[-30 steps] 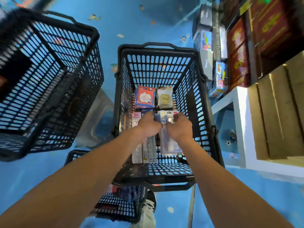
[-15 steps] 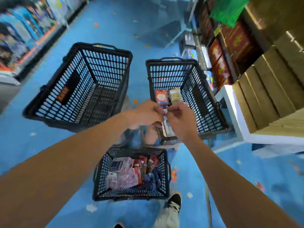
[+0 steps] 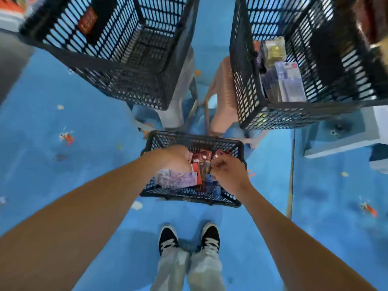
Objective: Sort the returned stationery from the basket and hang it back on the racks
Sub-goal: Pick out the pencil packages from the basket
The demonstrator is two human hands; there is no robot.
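A small black basket [image 3: 190,198] stands on the blue floor in front of my feet. It holds several stationery packs, among them red packs [image 3: 199,159] and a pale purple pack [image 3: 178,178]. My left hand [image 3: 173,159] reaches down into its left side, with the fingers hidden among the packs. My right hand [image 3: 227,175] hovers over the right side, its fingers curled and pinching the edge of a red pack [image 3: 218,155]. On the right, a large black basket [image 3: 247,95] contains clear packs [image 3: 288,85].
A second large black basket [image 3: 109,68] stands empty at the upper left, raised on a pale stool [image 3: 178,101]. The right basket sits on a pinkish stool [image 3: 222,95]. A white shelf base [image 3: 346,143] lies at the right. My shoes [image 3: 189,238] are just behind the small basket.
Both hands left the right large basket, where clear packs now lie, and dropped into the small floor basket. The view tilted down toward my feet.
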